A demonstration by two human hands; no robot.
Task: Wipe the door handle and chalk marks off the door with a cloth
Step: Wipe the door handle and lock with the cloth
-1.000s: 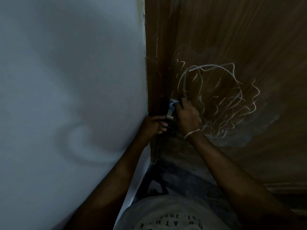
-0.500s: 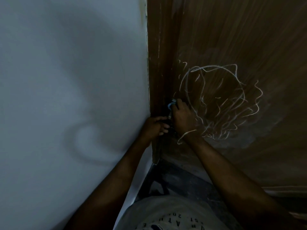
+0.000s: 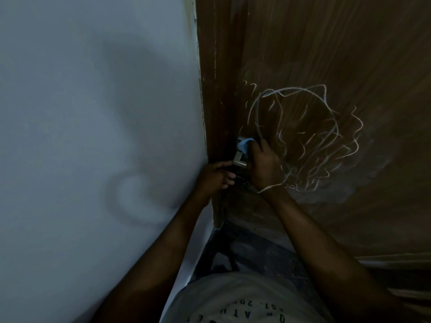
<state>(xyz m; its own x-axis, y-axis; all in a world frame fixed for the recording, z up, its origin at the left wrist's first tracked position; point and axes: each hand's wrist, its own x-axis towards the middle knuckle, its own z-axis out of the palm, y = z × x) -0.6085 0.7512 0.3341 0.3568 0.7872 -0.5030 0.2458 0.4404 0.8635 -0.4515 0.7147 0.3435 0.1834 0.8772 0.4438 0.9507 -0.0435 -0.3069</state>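
Right hand (image 3: 262, 163) bunches the blue cloth (image 3: 245, 144) in closed fingers, pressing it on the metal door handle (image 3: 240, 159) at the wooden door (image 3: 326, 54) edge. Left hand (image 3: 215, 177) curls its fingers around the handle's lower part. White chalk marks (image 3: 310, 136) sprawl just right of the cloth.

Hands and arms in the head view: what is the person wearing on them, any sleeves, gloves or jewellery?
Both forearms are bare up to the edge of the frame, with no sleeves visible and no gloves. The right hand has a thin, light metallic chain bracelet at the wrist. The left hand shows no jewellery that can be made out in the dim light.
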